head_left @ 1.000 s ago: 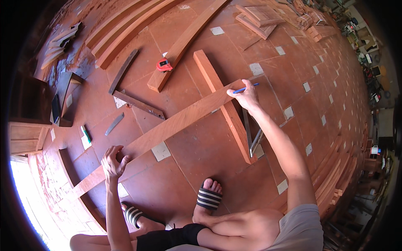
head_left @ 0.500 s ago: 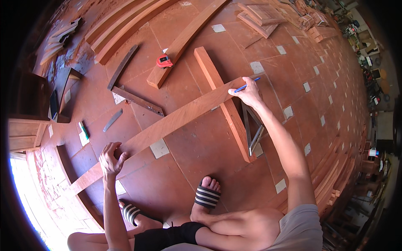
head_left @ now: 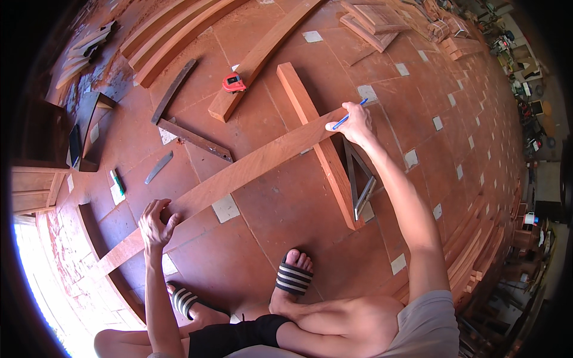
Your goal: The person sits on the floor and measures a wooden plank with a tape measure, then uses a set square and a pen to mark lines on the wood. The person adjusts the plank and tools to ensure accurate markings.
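Two bare hands are at a long wooden plank, which lies diagonally across a squared beam. Right hand: closed on a blue pen, at the plank's upper end. Left hand: fingers curled over the plank, thumb apart from them; whether it clamps the wood cannot be told. Red tape measure: resting on another timber.

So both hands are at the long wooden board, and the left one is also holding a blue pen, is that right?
Not quite: the head view shows the blue pen in the right hand, not the left hand. Both hands are indeed at the long wooden board.
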Demonstrator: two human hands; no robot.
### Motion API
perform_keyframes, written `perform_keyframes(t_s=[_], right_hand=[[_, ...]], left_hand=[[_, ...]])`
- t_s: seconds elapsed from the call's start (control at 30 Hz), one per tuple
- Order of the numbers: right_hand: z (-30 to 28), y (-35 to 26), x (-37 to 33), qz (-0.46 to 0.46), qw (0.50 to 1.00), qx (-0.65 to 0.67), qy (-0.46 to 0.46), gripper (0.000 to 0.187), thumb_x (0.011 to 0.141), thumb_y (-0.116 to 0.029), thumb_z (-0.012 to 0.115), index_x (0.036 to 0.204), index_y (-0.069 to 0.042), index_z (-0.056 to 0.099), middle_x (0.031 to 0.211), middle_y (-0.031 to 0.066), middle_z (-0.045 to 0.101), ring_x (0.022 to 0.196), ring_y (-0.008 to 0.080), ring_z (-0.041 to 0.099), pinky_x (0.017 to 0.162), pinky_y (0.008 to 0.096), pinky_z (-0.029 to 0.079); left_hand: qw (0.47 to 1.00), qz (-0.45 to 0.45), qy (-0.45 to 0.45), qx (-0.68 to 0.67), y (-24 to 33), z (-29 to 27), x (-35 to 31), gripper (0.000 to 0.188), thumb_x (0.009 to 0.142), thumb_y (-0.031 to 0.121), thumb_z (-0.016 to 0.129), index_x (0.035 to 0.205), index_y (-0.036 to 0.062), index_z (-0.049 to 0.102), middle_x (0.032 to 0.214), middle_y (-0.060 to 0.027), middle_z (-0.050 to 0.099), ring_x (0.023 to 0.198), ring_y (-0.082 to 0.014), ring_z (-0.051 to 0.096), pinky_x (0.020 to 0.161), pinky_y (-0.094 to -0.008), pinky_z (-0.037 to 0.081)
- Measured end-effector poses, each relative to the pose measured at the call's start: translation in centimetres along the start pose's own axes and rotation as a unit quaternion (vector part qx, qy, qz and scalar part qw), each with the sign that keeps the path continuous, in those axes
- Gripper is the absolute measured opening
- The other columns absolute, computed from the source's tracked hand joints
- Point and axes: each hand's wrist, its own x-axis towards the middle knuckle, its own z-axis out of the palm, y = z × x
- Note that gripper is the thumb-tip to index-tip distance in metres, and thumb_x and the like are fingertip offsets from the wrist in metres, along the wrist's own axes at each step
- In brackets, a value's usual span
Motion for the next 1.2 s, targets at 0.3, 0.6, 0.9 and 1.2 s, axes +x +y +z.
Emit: perform_keyframes(t_s=[0.3,0.6,0.9,1.2], right_hand=[[-0.1,1.1,2.3,0.050,0.997,0.059,-0.016,0.073,0.065,-0.031,0.106,0.122,0.005,0.078,0.118,0.0244,0.079,0.121,0.0402,0.069,0.108,0.0469,0.054],[-1.8,-1.9,-1.2,0.022,0.999,-0.015,-0.042,0.108,0.063,-0.046,0.104,0.145,0.009,0.061,0.144,0.0287,0.066,0.140,0.0418,0.058,0.118,0.0492,0.049],[-1.7,-1.4,0.4,-0.001,0.998,-0.055,-0.032,0.086,0.071,-0.043,0.101,0.134,0.006,0.071,0.128,0.0272,0.075,0.125,0.0395,0.071,0.107,0.0461,0.056],[-0.3,1.5,2.5,0.014,1.000,-0.010,-0.009,0.072,0.069,-0.037,0.104,0.123,0.002,0.078,0.117,0.0210,0.080,0.106,0.0294,0.078,0.098,0.0396,0.060]], left_hand=[[1.000,0.002,0.001,-0.010,-0.2,0.2,-0.1,0.077,0.092,0.075,0.067,0.112,0.0013,0.074,0.096,-0.0172,0.072,0.086,-0.0386,0.071,0.080,-0.0459,0.056],[1.000,-0.011,-0.010,-0.005,-0.1,0.0,0.0,0.076,0.090,0.075,0.069,0.109,0.0018,0.075,0.096,-0.0168,0.073,0.087,-0.0374,0.074,0.082,-0.0454,0.058],[1.000,-0.012,-0.007,0.000,-0.1,0.1,-0.1,0.074,0.090,0.073,0.070,0.109,0.0020,0.075,0.097,-0.0166,0.074,0.088,-0.0374,0.074,0.082,-0.0455,0.058],[1.000,0.003,-0.004,-0.023,0.4,-0.5,0.3,0.085,0.077,0.080,0.077,0.110,0.0016,0.076,0.101,-0.0160,0.076,0.093,-0.0380,0.075,0.085,-0.0463,0.059]])
